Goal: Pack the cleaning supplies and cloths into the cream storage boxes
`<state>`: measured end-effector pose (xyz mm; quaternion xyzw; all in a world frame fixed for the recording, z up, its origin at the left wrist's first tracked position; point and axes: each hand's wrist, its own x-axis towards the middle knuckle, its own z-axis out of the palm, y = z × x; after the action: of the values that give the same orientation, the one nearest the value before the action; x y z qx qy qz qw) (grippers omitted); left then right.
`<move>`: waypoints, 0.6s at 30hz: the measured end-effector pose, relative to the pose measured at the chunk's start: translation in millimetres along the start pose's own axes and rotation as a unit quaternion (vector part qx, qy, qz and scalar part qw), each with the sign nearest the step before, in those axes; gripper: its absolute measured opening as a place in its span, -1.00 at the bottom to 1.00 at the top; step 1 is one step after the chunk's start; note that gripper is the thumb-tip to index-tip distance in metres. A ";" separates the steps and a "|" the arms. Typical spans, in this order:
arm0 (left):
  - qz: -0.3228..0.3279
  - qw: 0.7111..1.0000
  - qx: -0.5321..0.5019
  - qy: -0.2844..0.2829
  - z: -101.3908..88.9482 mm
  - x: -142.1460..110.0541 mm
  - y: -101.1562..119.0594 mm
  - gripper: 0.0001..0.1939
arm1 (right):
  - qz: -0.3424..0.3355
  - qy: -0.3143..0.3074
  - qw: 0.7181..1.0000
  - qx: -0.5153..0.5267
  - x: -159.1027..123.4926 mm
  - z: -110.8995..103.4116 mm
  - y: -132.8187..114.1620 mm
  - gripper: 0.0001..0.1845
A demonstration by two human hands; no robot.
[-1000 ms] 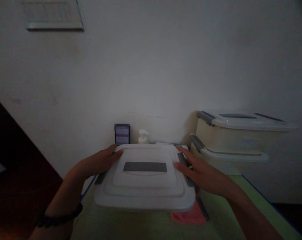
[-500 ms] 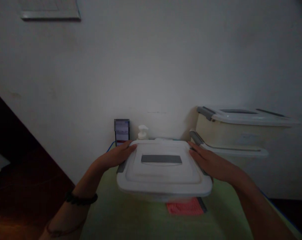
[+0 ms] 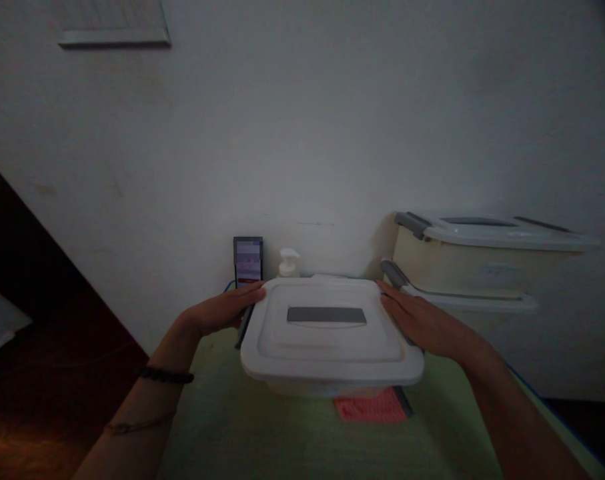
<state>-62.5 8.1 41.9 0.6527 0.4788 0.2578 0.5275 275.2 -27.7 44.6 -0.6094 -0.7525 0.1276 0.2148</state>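
A storage box with a white lid (image 3: pixel 327 343) and a grey handle strip on top sits in front of me, its body mostly hidden beneath the lid. My left hand (image 3: pixel 227 310) grips the box's left side, thumb at the lid's edge and other fingers partly hidden. Beside it, a grey latch (image 3: pixel 244 327) stands out from the lid. My right hand (image 3: pixel 419 323) is closed over the right side, where its fingers cover most of the other latch. A pink knitted cloth (image 3: pixel 371 407) with a grey edge shows at the box's front right.
Stacked cream boxes (image 3: pixel 462 267) with white lids stand at the right by the wall. Behind the box are a phone (image 3: pixel 249 263) propped upright and a white pump bottle (image 3: pixel 289 263). Everything rests on a green tabletop (image 3: pixel 262 440).
My left hand has moved slightly outward from the lid, and the left latch has swung away from its edge. The right hand stays at its side. The view has shifted a little.
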 end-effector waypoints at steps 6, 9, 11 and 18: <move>0.001 0.987 0.156 0.028 -2.5 -5.8 13.8 -0.48 | -0.009 -0.022 0.999 0.029 0.8 -4.6 8.2 -0.38; 0.090 0.950 0.285 0.091 8.6 -4.3 20.8 -0.50 | -0.003 -0.043 0.998 0.040 1.8 -8.0 12.0 -0.35; 0.121 0.915 0.363 0.127 21.0 -4.1 26.2 -0.45 | 0.006 -0.053 0.998 0.044 1.8 -9.5 12.4 -0.31; 0.155 0.887 0.432 0.055 46.0 2.9 29.8 -0.42 | 0.017 -0.064 0.996 0.064 -2.4 -9.6 0.8 -0.34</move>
<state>-12.1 -9.2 54.9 0.8666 0.4641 0.1395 0.1195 280.9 -30.6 52.2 -0.5973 -0.7448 0.2179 0.2025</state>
